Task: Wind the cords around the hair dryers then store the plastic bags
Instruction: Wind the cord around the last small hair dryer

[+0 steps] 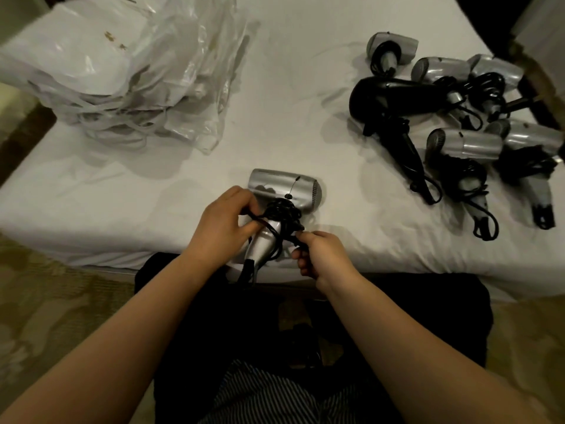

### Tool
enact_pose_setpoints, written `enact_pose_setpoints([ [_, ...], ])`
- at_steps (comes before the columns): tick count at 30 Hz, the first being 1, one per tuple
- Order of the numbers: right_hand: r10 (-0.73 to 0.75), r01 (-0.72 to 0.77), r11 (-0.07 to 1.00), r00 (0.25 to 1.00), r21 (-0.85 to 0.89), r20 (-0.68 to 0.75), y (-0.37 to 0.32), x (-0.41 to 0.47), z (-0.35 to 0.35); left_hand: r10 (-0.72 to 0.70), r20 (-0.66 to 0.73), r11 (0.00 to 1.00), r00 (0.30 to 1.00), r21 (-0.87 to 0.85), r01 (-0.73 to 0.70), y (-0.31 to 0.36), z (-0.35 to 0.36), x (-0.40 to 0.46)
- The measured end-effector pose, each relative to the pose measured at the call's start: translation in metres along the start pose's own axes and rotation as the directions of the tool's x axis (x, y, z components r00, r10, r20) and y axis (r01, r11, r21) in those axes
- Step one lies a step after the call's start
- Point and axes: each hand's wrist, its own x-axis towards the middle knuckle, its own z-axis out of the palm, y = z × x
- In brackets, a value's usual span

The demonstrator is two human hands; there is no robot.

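The silver hair dryer point(282, 191) lies at the near edge of the white bed point(275, 123), between my hands, its handle pointing toward me. Its black cord point(279, 214) is coiled around the handle. My left hand point(223, 223) curls round the handle and pinches a loop of cord; my right hand point(321, 255) pinches the cord's loose end just beside the handle. A heap of wound hair dryers point(458, 117) lies far right. The plastic bags point(137, 71) are piled far left.
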Motion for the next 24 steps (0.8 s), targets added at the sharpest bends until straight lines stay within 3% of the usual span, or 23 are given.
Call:
enact_pose_setpoints([
  [8,-0.125,0.124,0.99,0.992,-0.07,-0.007,-0.012,-0.004,-0.004,-0.121,0.014,0.993,0.993,0.019,0.121,0.02,0.002,0.023],
  [13,-0.147,0.139,0.98,0.988,-0.143,-0.048,-0.017,-0.001,-0.007,-0.114,0.343,0.993,0.932,0.062,0.099,0.023,-0.018,0.025],
  [17,-0.158,0.136,0.966,0.984,-0.218,-0.087,-0.014,0.002,-0.006,-0.13,0.449,0.992,0.884,0.049,0.12,0.026,-0.02,0.029],
  [19,-0.193,0.159,0.948,0.976,-0.277,-0.099,-0.014,0.004,-0.008,-0.138,0.444,0.99,0.885,0.047,0.131,0.026,-0.015,0.03],
  [21,-0.24,0.199,0.922,0.967,-0.331,-0.085,-0.013,0.007,-0.011,-0.213,0.401,0.971,0.891,-0.012,0.237,0.026,-0.011,0.031],
  [24,-0.247,0.225,0.921,0.968,-0.32,-0.032,-0.017,0.01,-0.01,-0.367,0.234,0.903,0.9,-0.143,0.406,0.026,-0.003,0.036],
])
